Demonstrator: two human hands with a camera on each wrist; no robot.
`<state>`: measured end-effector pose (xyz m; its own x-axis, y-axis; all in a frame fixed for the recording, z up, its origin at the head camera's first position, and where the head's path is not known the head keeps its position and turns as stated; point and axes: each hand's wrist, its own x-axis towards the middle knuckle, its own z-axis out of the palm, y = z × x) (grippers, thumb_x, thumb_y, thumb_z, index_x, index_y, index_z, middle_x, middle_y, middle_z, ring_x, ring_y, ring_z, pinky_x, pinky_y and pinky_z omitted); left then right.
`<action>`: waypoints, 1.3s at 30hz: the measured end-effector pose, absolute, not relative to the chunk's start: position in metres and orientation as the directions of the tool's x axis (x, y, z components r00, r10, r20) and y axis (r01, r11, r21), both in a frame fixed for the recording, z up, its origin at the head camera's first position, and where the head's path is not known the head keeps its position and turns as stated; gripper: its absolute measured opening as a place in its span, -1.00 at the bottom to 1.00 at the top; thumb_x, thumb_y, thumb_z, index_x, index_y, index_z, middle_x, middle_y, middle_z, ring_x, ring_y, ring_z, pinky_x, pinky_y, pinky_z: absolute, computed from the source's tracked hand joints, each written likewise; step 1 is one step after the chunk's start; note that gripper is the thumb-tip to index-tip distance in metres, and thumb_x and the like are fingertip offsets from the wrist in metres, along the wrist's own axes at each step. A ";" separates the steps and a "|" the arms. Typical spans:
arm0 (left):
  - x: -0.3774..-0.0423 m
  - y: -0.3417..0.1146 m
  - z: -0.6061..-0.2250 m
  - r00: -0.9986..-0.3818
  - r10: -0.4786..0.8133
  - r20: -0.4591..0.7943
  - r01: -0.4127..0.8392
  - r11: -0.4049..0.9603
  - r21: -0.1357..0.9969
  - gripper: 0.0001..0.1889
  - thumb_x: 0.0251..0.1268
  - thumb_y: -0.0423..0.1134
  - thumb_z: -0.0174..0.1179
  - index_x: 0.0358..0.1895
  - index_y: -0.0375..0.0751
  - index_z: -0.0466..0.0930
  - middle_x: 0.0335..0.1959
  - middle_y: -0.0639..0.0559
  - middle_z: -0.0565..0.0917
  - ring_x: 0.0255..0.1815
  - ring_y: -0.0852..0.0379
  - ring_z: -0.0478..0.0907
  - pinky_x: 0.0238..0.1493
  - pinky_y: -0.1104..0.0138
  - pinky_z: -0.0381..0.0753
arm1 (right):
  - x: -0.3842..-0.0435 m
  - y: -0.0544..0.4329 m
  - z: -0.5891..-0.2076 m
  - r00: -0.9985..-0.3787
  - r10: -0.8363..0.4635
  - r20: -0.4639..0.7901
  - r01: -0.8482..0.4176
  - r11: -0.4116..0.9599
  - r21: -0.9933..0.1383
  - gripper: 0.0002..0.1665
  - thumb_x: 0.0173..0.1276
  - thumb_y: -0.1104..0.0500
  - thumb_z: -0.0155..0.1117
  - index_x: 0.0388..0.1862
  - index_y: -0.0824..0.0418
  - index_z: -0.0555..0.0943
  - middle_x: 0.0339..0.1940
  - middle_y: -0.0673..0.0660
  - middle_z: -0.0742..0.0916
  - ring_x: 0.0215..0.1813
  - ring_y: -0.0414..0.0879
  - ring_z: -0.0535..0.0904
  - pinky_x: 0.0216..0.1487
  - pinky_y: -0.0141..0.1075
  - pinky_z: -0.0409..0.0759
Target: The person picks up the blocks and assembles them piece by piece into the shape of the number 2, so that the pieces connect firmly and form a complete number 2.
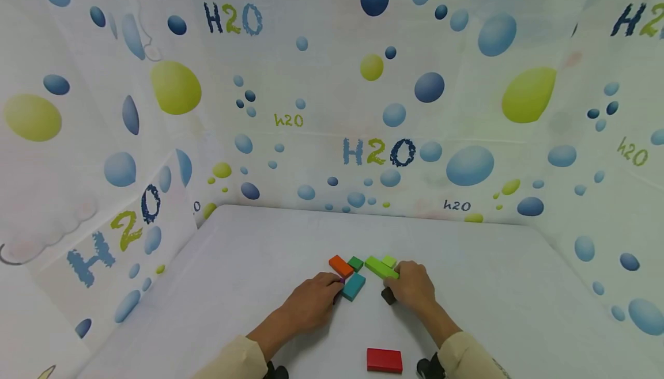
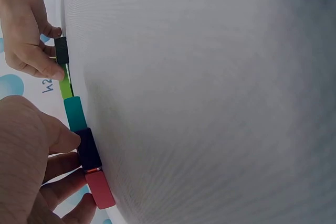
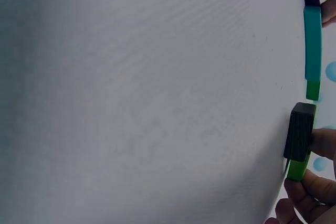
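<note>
In the head view my left hand (image 1: 313, 303) pinches a purple block (image 2: 89, 149), mostly hidden under the fingers. A pinkish-red block (image 2: 100, 188) shows beside the other fingers in the left wrist view. Touching the purple block on its right is a teal block (image 1: 354, 287); an orange block (image 1: 340, 266) and a dark green block (image 1: 355, 263) lie just behind. My right hand (image 1: 413, 287) pinches the near end of a long lime-green block (image 1: 381, 267), which has a smaller lime block (image 1: 389, 261) against its far side. A black block (image 3: 300, 132) stands right by the right thumb.
A red block (image 1: 384, 360) lies flat near the front, between the forearms. The white table (image 1: 259, 241) meets hanging cloth (image 1: 321, 91) printed with bubbles and "H2O" at the back and sides.
</note>
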<state>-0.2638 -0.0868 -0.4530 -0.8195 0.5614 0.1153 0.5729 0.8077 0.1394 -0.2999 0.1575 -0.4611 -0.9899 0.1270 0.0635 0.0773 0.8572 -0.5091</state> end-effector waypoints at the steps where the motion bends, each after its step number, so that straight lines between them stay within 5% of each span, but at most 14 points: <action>1: -0.264 -0.087 -0.453 -0.820 0.560 0.116 0.572 0.809 0.138 -0.60 0.43 -0.26 0.23 0.30 -0.16 0.59 0.30 -0.02 0.56 0.33 0.03 0.48 0.31 0.12 0.55 | -0.299 0.158 -0.461 -0.990 0.125 0.068 0.073 0.859 -0.506 -0.65 0.26 0.11 0.43 -0.14 0.38 0.69 -0.29 0.14 0.72 -0.23 0.00 0.57 -0.26 -0.17 0.61; 28: -0.263 -0.089 -0.453 -0.805 0.575 0.144 0.591 0.797 0.125 -0.59 0.42 -0.25 0.25 0.30 -0.18 0.58 0.30 -0.02 0.56 0.32 0.04 0.49 0.30 0.13 0.56 | -0.258 0.159 -0.456 -0.987 0.048 0.152 -0.042 0.845 -0.534 -0.64 0.21 0.11 0.52 -0.10 0.29 0.72 -0.36 0.05 0.60 -0.21 -0.07 0.43 -0.36 -0.33 0.53; 39: -0.260 -0.090 -0.451 -0.803 0.580 0.137 0.595 0.794 0.124 -0.57 0.40 -0.28 0.27 0.30 -0.21 0.57 0.30 -0.05 0.56 0.33 0.01 0.49 0.30 0.13 0.55 | -0.228 0.150 -0.457 -0.989 -0.030 0.145 -0.108 0.815 -0.570 -0.67 0.19 0.07 0.55 -0.12 0.18 0.73 -0.28 -0.04 0.64 -0.16 -0.14 0.42 -0.24 -0.35 0.51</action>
